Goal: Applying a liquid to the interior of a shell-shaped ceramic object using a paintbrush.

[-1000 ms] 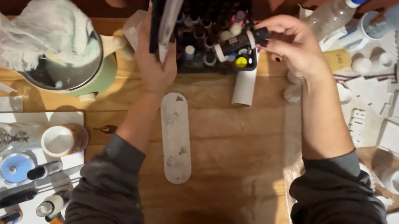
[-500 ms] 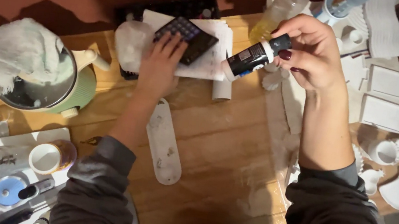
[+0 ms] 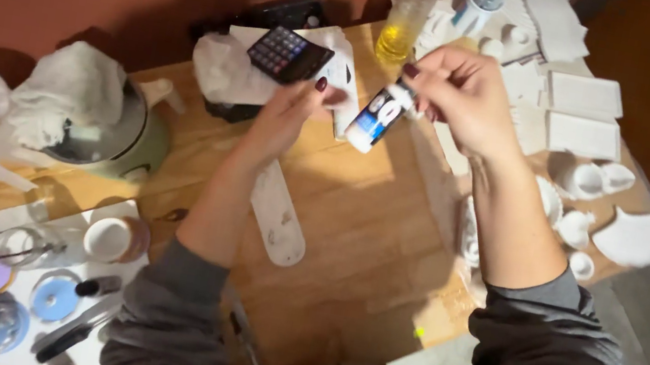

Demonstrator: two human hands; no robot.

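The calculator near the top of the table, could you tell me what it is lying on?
The calculator lies tilted on crumpled white paper or plastic, beside the left hand. A dark object shows behind that sheet; what it is, and the table under it, is covered.

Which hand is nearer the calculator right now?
Left. The left hand is just below the calculator, fingertips almost at its edge; the right hand holds a small bottle off to its right.

hands: 2 [image 3: 289, 109] [image 3: 464, 100] | small paint bottle: 1 [image 3: 376, 119] | calculator: 1 [image 3: 288, 54] | oil bottle: 1 [image 3: 406, 14] | white rectangular tiles: 2 [image 3: 585, 95] | long white palette: 1 [image 3: 278, 219]
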